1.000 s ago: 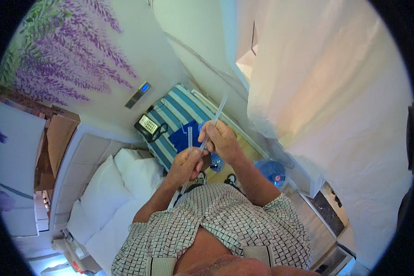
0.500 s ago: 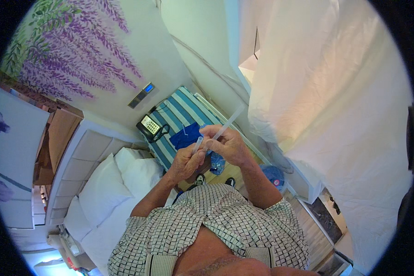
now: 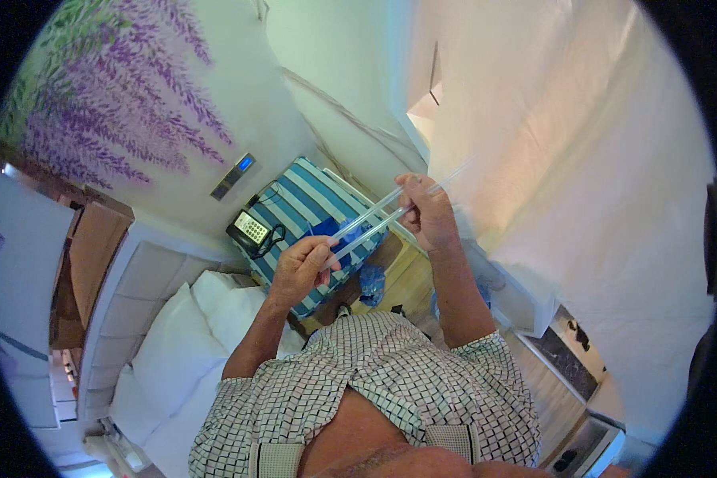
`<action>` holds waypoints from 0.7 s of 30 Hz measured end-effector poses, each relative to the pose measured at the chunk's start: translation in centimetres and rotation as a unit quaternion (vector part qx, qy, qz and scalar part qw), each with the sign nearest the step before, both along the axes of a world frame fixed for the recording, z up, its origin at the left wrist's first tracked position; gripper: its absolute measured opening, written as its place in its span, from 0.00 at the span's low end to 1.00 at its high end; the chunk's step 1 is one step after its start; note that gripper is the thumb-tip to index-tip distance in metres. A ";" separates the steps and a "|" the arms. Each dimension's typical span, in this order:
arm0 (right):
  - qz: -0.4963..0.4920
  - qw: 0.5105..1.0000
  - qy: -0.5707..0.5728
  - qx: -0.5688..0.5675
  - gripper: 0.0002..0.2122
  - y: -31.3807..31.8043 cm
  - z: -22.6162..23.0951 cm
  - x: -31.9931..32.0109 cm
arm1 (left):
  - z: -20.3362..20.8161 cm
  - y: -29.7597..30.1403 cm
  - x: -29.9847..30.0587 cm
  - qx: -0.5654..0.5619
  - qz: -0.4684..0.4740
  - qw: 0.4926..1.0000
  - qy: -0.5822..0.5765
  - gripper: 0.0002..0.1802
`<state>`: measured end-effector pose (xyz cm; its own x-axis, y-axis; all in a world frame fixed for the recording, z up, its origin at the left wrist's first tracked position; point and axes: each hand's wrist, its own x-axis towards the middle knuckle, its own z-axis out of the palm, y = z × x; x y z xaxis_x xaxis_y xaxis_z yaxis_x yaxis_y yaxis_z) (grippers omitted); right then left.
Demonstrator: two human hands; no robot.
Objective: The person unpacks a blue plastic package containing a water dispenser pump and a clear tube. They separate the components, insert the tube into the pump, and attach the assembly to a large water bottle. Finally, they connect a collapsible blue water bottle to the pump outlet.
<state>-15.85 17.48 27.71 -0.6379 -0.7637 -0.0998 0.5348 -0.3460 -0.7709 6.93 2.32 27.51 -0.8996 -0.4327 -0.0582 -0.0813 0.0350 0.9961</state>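
Two thin, straight lengths of clear plastic tube (image 3: 369, 213) stretch side by side between my hands, above a blue-and-white striped table. My left hand (image 3: 299, 271) pinches their lower-left ends between thumb and fingers. At the upper right, my right hand (image 3: 429, 213) is closed around them, with one length poking out past the knuckles. Whether they are two separate pieces or one folded piece, I cannot tell. Below them on the table lies a dark blue item (image 3: 323, 231), partly hidden behind the tubes and my left hand.
A black telephone (image 3: 251, 229) with a coiled cord sits on the striped table (image 3: 299, 182). To the left is a bed with white pillows (image 3: 179, 338). A clear blue plastic bottle or bag (image 3: 372, 284) is near the floor. A pale curtain (image 3: 566, 183) hangs at right.
My hands were close together and have moved apart, the right one up and to the right. The tube lengths now show stretched between them.
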 end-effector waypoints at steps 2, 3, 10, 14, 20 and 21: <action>-0.026 0.999 -0.017 -0.026 0.12 -1.1 -0.3 0.3 | 0.6 -0.1 0.4 0.019 0.044 0.998 0.034 0.14; -0.025 0.999 -0.019 -0.041 0.12 -1.7 -0.3 0.6 | 0.8 -0.3 0.5 0.029 0.067 0.996 0.052 0.14; 0.004 0.994 -0.070 -0.078 0.13 -4.3 -1.5 2.8 | 0.9 -2.3 1.9 0.026 0.054 0.989 0.133 0.14; 0.038 0.990 -0.096 -0.097 0.11 -5.1 -2.7 3.9 | 1.2 -2.7 2.2 0.034 0.057 0.987 0.144 0.15; 0.050 0.984 -0.138 -0.098 0.11 -5.8 -4.0 5.2 | 1.3 -2.7 1.4 0.005 0.028 0.989 0.147 0.17; 0.051 0.981 -0.156 -0.099 0.11 -5.9 -4.2 5.3 | 1.2 -2.6 1.0 0.007 0.025 0.989 0.145 0.18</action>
